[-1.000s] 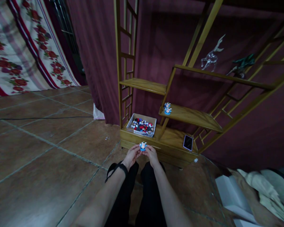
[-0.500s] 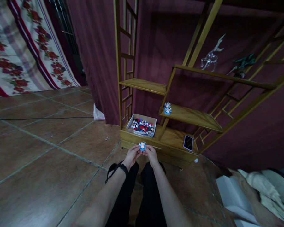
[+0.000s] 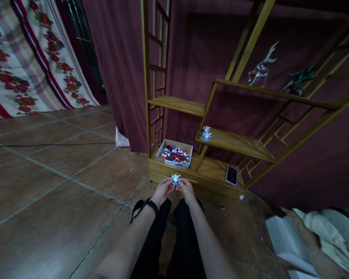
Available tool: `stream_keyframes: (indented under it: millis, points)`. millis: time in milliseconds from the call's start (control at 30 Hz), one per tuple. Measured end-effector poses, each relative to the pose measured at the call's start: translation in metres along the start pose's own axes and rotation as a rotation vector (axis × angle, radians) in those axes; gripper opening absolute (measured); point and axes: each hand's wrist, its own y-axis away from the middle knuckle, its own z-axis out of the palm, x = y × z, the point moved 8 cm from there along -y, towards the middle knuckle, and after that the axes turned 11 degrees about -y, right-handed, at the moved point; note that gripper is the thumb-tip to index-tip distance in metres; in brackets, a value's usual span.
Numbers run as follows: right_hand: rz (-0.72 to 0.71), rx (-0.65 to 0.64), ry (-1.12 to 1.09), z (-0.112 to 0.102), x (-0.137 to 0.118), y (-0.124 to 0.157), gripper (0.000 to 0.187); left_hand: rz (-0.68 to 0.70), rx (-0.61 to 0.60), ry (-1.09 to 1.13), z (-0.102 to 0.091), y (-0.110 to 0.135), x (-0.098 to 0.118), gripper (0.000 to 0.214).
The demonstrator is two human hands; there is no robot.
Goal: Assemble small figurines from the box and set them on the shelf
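My left hand (image 3: 163, 191) and my right hand (image 3: 186, 189) meet in front of my knees, fingers pinched together on a small blue and white figurine (image 3: 176, 178). A black strap circles my left wrist. Just beyond, a white cardboard box (image 3: 175, 154) filled with several similar small figures sits on the bottom board of a wooden shelf unit (image 3: 212, 170). Two matching blue figurines (image 3: 206, 133) stand at the left end of the middle shelf.
A phone (image 3: 231, 175) lies on the bottom board at the right. A clear glass deer (image 3: 261, 69) and a dark green figure (image 3: 299, 79) stand on the upper shelf. Maroon curtains hang behind. A black cable crosses the tiled floor at the left; cloth and a white box lie at the lower right.
Almost nothing differs: both hands keep the figurine in the same place, with only a slight shift of the view.
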Motion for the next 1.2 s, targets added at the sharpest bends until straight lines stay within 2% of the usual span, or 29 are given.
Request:
stream_keyframes:
  millis: [467, 700, 967, 1200]
  points:
    - [-0.028, 0.025, -0.015, 0.002, -0.004, 0.003, 0.036, -0.02, -0.048, 0.037, 0.001, -0.002, -0.005, 0.006]
    - [-0.059, 0.012, -0.055, 0.004, -0.011, 0.006, 0.035, -0.002, -0.07, 0.029, 0.001, -0.004, -0.006, 0.024]
    - [-0.053, -0.034, -0.022, 0.009, -0.016, 0.01, 0.042, 0.042, -0.037, 0.001, 0.001, -0.001, -0.004, 0.037]
    - [-0.078, -0.05, 0.029, 0.009, -0.019, 0.01, 0.043, 0.042, -0.098, 0.013, 0.005, 0.001, -0.001, 0.051]
